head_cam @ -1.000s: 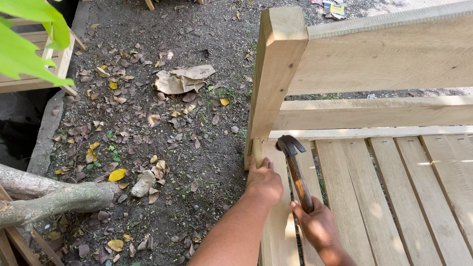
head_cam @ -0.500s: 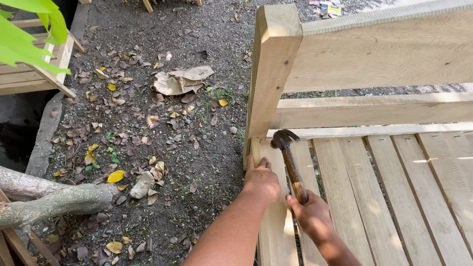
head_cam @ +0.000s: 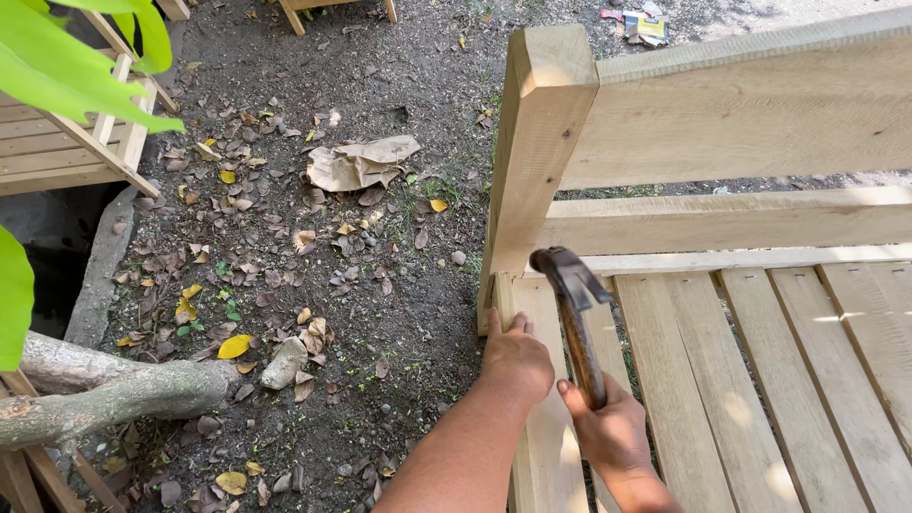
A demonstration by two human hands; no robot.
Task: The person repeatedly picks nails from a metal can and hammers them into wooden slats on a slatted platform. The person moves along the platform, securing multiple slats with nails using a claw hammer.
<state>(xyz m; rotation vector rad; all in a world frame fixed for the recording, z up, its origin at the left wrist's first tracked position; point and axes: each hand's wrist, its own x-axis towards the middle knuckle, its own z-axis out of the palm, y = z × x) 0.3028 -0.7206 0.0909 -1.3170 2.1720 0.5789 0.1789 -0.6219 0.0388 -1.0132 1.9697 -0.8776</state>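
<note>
My right hand (head_cam: 613, 432) grips the wooden handle of a claw hammer (head_cam: 573, 304), whose dark metal head is raised above the seat slats near the corner post (head_cam: 535, 142). My left hand (head_cam: 518, 356) rests on the outermost slat (head_cam: 541, 446) of a pale wooden bench, fingers curled at the slat's end by the foot of the post. Whether it pinches a nail there I cannot tell. The hammer head hangs just right of and above my left hand.
The bench's back rails (head_cam: 741, 114) run to the right, seat slats (head_cam: 760, 380) below them. Bare earth with dry leaves, a crumpled brown paper (head_cam: 359, 161) and a stone (head_cam: 283, 363) lies to the left. A tree root (head_cam: 104, 394) and another wooden frame (head_cam: 66, 152) stand at far left.
The hammer head has risen and moved slightly left, closer to the corner post. My left hand has stayed on the slat's end.
</note>
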